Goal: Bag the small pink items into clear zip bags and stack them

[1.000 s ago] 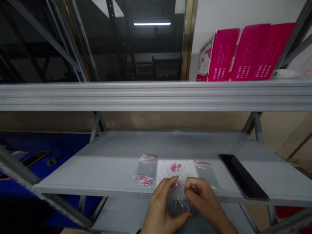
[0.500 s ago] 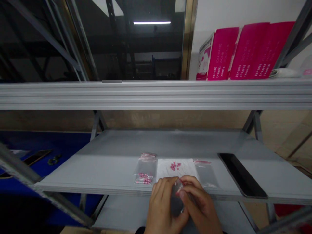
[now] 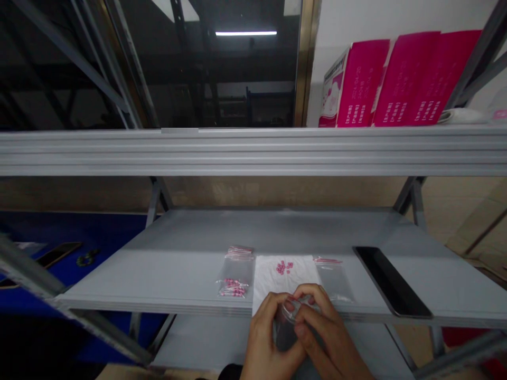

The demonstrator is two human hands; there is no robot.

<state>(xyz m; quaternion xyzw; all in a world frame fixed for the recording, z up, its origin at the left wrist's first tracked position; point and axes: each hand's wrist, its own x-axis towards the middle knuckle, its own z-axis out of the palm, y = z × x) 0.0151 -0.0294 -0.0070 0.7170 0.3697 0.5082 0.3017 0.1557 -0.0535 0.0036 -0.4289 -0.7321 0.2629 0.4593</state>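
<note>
A grey shelf [image 3: 253, 227] spans the lower middle of your frame. At bottom centre are your right hand [image 3: 332, 338] and your left hand [image 3: 263, 335], with a white cloth [image 3: 269, 274] just beyond them. The fingers [image 3: 317, 322] of both clamp a clear bag [image 3: 285, 332], held between them at lower centre. Pink beads [image 3: 282, 267] lie on the cloth near centre.

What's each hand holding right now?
Left hand: closed on the clear plastic bag.
Right hand: closed on the same bag, near its top.
</note>
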